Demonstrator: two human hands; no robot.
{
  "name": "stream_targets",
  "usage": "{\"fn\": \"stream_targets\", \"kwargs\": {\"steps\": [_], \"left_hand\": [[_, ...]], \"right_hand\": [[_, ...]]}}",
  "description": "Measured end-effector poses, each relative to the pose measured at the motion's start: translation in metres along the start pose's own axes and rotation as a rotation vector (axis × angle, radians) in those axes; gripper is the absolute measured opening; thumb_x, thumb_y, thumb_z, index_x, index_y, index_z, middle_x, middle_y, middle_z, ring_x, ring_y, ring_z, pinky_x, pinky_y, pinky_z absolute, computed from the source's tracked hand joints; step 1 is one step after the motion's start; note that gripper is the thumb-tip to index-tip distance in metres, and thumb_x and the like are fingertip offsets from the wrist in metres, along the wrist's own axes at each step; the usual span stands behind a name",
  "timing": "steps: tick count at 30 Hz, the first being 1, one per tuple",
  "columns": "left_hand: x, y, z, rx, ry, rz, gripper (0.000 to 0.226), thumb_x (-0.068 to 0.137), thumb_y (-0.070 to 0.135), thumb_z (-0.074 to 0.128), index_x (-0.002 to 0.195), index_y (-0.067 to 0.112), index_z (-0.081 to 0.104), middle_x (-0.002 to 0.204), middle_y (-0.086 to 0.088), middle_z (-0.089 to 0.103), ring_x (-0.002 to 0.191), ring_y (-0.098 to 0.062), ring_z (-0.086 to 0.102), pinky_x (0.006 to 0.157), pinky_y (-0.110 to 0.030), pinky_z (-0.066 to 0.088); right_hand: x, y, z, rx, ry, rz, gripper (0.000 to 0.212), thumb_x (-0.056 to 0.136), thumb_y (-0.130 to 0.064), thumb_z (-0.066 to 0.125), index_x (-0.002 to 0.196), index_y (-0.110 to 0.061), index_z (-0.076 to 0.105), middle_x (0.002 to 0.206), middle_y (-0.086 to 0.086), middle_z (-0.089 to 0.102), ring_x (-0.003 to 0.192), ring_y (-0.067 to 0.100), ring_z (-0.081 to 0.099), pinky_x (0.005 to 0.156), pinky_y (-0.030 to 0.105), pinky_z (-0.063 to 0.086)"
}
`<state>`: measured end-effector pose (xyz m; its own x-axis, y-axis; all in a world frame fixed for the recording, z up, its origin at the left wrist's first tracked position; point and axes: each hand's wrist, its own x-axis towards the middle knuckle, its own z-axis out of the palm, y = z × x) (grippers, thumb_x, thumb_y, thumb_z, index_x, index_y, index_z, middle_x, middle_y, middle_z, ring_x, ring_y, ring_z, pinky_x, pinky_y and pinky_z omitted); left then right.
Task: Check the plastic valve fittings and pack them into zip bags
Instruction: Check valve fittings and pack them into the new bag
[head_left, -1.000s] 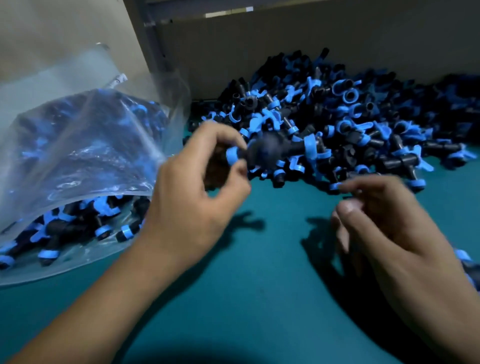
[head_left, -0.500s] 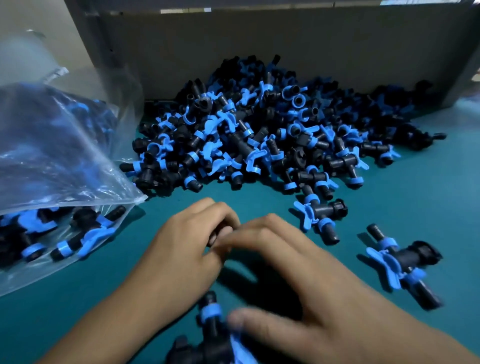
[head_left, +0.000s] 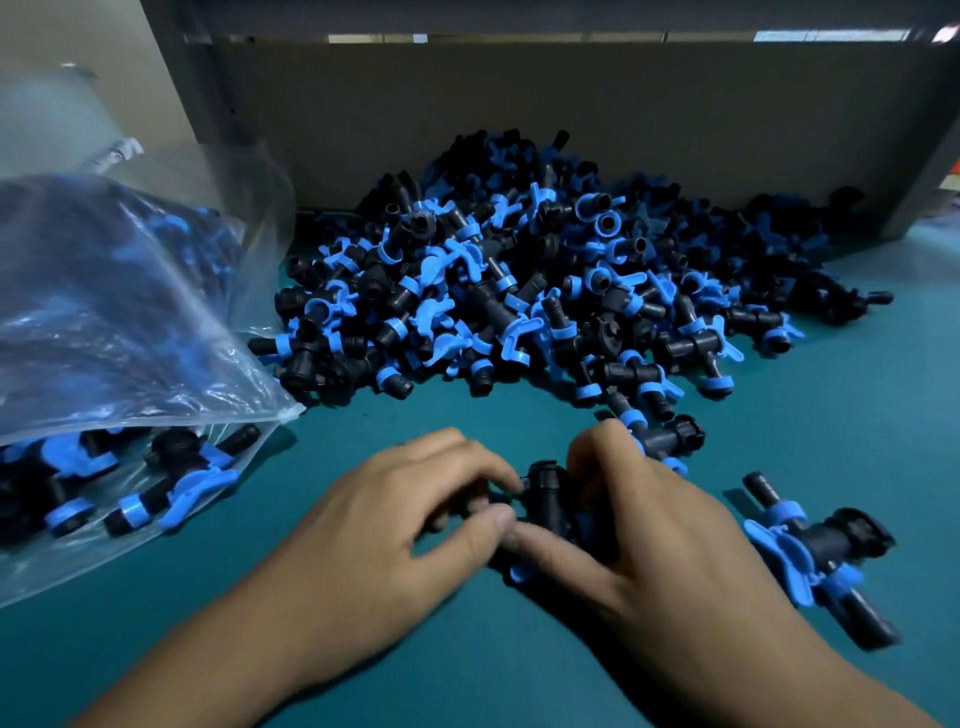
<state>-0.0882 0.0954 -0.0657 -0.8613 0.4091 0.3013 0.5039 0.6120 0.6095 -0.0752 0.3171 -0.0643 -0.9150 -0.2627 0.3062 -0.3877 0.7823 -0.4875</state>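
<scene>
Hands meet low over the teal table top (head_left: 779, 441), with a black plastic valve fitting with blue rings (head_left: 545, 506) between them. The left hand (head_left: 395, 525) pinches its left end with curled thumb and fingers; the right hand (head_left: 654, 525) wraps round its right part. A clear zip bag of fittings (head_left: 130, 332) lies left, and the big heap of black-and-blue fittings (head_left: 545, 280) behind.

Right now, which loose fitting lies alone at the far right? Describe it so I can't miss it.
Start at the big pile by the back wall, then come down the green table past the right hand. The lone fitting lies beyond it, touching nothing.
</scene>
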Motion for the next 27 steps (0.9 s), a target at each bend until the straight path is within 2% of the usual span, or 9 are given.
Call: {"fn": "stream_targets", "kwargs": {"steps": [4, 7, 10, 14, 18, 22, 23, 26, 27], "left_hand": [[0.003, 0.003, -0.002, -0.086, -0.065, 0.013, 0.028, 0.093, 0.056, 0.064, 0.109, 0.034, 0.070, 0.105, 0.013, 0.062, 0.101, -0.013, 0.065, 0.087, -0.032, 0.051], [0.003, 0.002, -0.005, -0.087, -0.107, -0.031, 0.032, 0.087, 0.046, 0.081, 0.114, 0.034, 0.068, 0.111, 0.014, 0.062, 0.111, -0.011, 0.063, 0.093, -0.027, 0.050], [0.002, 0.004, -0.004, 0.006, -0.058, -0.027, 0.037, 0.081, 0.040, 0.088, 0.110, 0.035, 0.066, 0.104, 0.020, 0.058, 0.102, -0.001, 0.058, 0.084, -0.011, 0.041], [0.003, 0.003, -0.004, 0.030, -0.001, -0.043, 0.041, 0.072, 0.044, 0.093, 0.099, 0.033, 0.064, 0.098, 0.022, 0.056, 0.091, 0.001, 0.053, 0.076, -0.008, 0.037], [0.002, 0.001, -0.006, -0.022, 0.006, -0.066, 0.047, 0.067, 0.046, 0.096, 0.096, 0.031, 0.062, 0.100, 0.018, 0.062, 0.090, -0.004, 0.059, 0.074, -0.011, 0.040], [0.000, 0.002, -0.007, -0.176, 0.022, -0.059, 0.046, 0.068, 0.039, 0.097, 0.099, 0.028, 0.065, 0.091, 0.010, 0.071, 0.081, -0.011, 0.067, 0.073, -0.014, 0.049], [0.000, 0.003, -0.008, -0.199, 0.054, -0.045, 0.044, 0.068, 0.038, 0.096, 0.099, 0.028, 0.066, 0.091, 0.011, 0.071, 0.081, -0.009, 0.067, 0.073, -0.013, 0.049], [0.002, 0.002, -0.011, -0.276, 0.187, -0.044, 0.037, 0.070, 0.038, 0.092, 0.099, 0.029, 0.070, 0.088, 0.009, 0.071, 0.078, -0.007, 0.065, 0.074, -0.016, 0.050], [0.003, 0.000, -0.013, -0.289, 0.220, -0.054, 0.035, 0.072, 0.039, 0.091, 0.099, 0.029, 0.072, 0.086, 0.006, 0.070, 0.076, -0.010, 0.064, 0.073, -0.019, 0.051]], "right_hand": [[0.000, 0.004, -0.003, 0.231, -0.018, 0.048, 0.061, 0.073, -0.083, 0.068, 0.103, -0.033, 0.048, 0.080, -0.011, 0.064, 0.066, 0.012, 0.056, 0.057, 0.023, 0.040], [0.004, 0.009, -0.004, 0.391, 0.007, 0.091, 0.044, 0.074, -0.072, 0.066, 0.102, -0.038, 0.059, 0.084, -0.011, 0.070, 0.070, 0.009, 0.064, 0.060, 0.022, 0.046], [0.005, 0.013, -0.004, 0.379, -0.007, 0.088, 0.038, 0.077, -0.069, 0.061, 0.103, -0.041, 0.064, 0.093, -0.016, 0.073, 0.085, 0.007, 0.069, 0.073, 0.026, 0.052], [0.006, 0.016, -0.004, 0.341, -0.044, 0.079, 0.039, 0.079, -0.070, 0.056, 0.102, -0.041, 0.068, 0.104, -0.020, 0.067, 0.099, 0.003, 0.064, 0.081, 0.023, 0.047], [0.006, 0.018, -0.001, 0.287, -0.049, 0.071, 0.029, 0.089, -0.059, 0.064, 0.099, -0.032, 0.063, 0.097, -0.017, 0.060, 0.090, 0.006, 0.059, 0.071, 0.019, 0.039], [0.004, 0.019, 0.000, 0.395, -0.041, 0.051, 0.038, 0.087, -0.066, 0.054, 0.105, -0.033, 0.059, 0.087, -0.013, 0.067, 0.078, 0.008, 0.059, 0.066, 0.021, 0.042], [0.004, 0.019, 0.000, 0.452, -0.019, 0.040, 0.036, 0.088, -0.064, 0.055, 0.107, -0.034, 0.058, 0.086, -0.010, 0.067, 0.077, 0.010, 0.059, 0.067, 0.023, 0.045], [0.005, 0.021, 0.001, 0.624, 0.078, 0.051, 0.031, 0.093, -0.056, 0.056, 0.111, -0.031, 0.059, 0.086, 0.000, 0.063, 0.077, 0.026, 0.058, 0.073, 0.052, 0.049], [0.006, 0.021, 0.001, 0.652, 0.091, 0.061, 0.030, 0.093, -0.056, 0.056, 0.112, -0.032, 0.059, 0.087, 0.001, 0.063, 0.079, 0.032, 0.057, 0.073, 0.057, 0.048]]}}
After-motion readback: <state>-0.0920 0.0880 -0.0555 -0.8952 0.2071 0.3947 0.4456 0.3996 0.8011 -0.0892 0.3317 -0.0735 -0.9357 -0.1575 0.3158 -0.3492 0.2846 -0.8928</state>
